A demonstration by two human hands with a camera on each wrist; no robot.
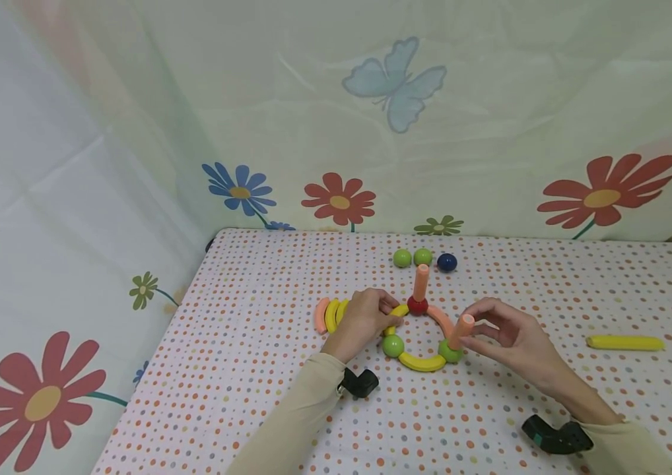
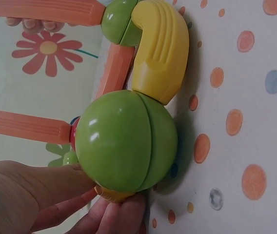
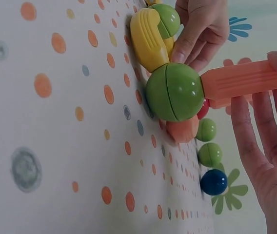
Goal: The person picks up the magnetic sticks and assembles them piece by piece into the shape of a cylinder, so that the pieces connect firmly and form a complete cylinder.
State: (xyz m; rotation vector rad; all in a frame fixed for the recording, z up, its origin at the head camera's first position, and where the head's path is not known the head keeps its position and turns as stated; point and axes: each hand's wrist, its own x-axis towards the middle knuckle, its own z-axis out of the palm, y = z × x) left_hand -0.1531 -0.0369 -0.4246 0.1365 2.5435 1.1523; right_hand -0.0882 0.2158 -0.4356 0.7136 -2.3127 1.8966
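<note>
A ring of toy building pieces lies on the dotted cloth. Its front yellow curved bar (image 1: 422, 363) joins a left green ball (image 1: 393, 346) to a right green ball (image 2: 119, 22); an orange curved bar (image 1: 441, 319) runs back to a red ball (image 1: 417, 305). One orange stick (image 1: 422, 282) stands upright in the red ball. My left hand (image 1: 366, 318) pinches the ring's left yellow curved bar (image 1: 397, 311), with fingers partly hiding it. With thumb and fingers, my right hand (image 1: 508, 335) holds another orange stick (image 3: 241, 79), whose lower end meets the right green ball.
Several loose curved bars, yellow ones and an orange one (image 1: 321, 315), lie left of my left hand. Behind the ring sit two green balls (image 1: 402, 258) and a dark blue ball (image 1: 447, 262). A yellow straight stick (image 1: 626, 342) lies at the right. A flowered curtain (image 1: 288, 119) borders the table.
</note>
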